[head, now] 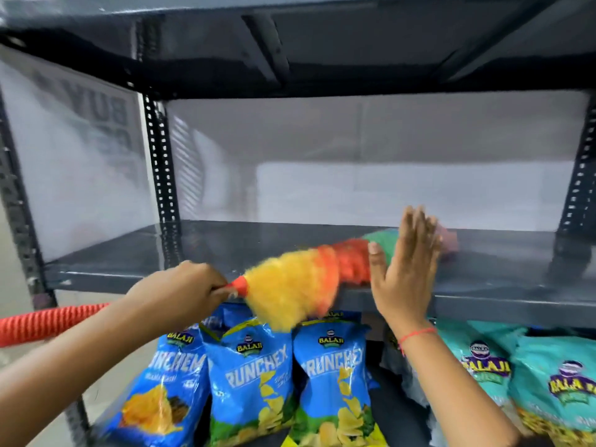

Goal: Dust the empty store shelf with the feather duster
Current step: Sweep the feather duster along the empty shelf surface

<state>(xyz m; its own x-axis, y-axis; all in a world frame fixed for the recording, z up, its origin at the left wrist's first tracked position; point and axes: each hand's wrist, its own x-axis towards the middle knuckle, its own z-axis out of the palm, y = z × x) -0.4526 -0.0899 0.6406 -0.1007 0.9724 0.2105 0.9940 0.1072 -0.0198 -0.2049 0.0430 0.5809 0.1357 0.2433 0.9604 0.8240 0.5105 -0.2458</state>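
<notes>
Blue chip bags (251, 379) are standing nearest, packed upright on the lower tier beside teal bags (529, 375), directly under the front lip of the empty shelf (483, 279). Above them the left hand (183, 293) is wrapping closed around the red neck of the feather duster (309, 279), whose coiled orange handle is running back along the forearm. Its fluffy head is lying across the grey shelf, yellow end overhanging the front edge, orange, green and pink sections reaching toward the back right. The right hand (404, 269) is hovering flat with fingers spread and straight, palm turned toward the duster, holding nothing; whether it is touching the fluff is hard to tell.

Risks, as I judge them: the overhanging yellow tuft is hanging close over the bag tops, so a low or hasty stroke could be tipping a bag forward or dropping dust onto the stock. The open right hand may be blocking the sweep and leaving the right rear corner undusted.
</notes>
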